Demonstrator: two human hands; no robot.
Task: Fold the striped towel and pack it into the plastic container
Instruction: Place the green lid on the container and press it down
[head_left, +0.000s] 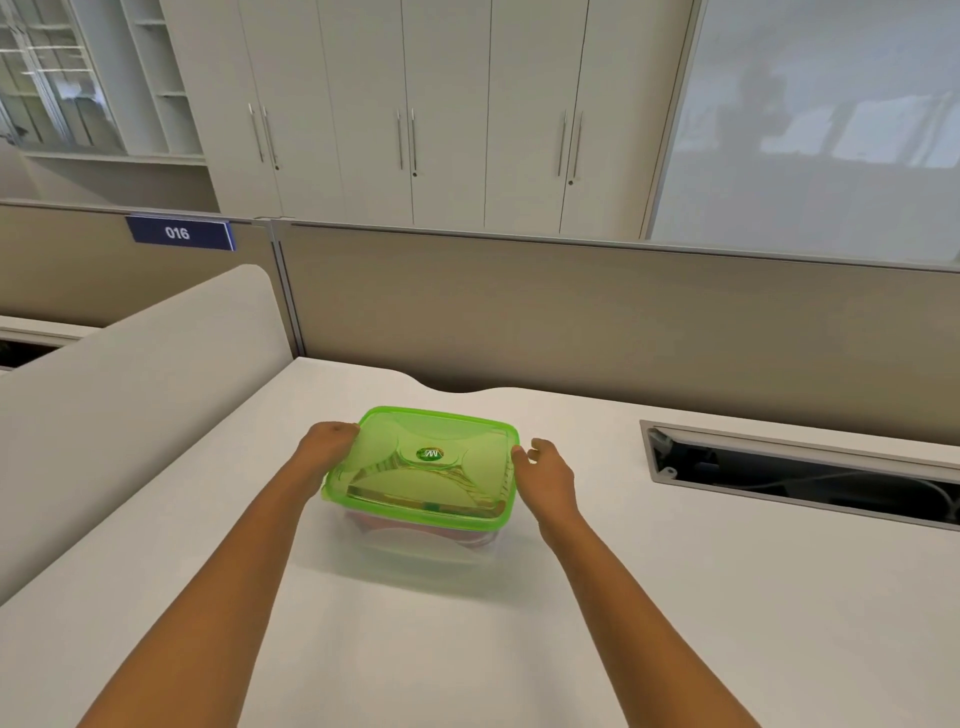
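Observation:
A clear plastic container (415, 551) stands on the white desk, covered by a translucent green lid (423, 460). Through the lid and the front wall I make out the folded striped towel (457, 535), with red and yellowish bands. My left hand (327, 441) grips the lid's left edge, fingers curled over the rim. My right hand (545, 470) is at the lid's right edge, thumb touching the rim and fingers bent beside it. Most of the towel is hidden by the lid.
The white desk (675, 597) extends all round the container. A cable slot (800, 475) lies open at the right. A beige partition (571, 312) rises behind, with a rounded divider (130, 395) at the left. Cupboards stand beyond.

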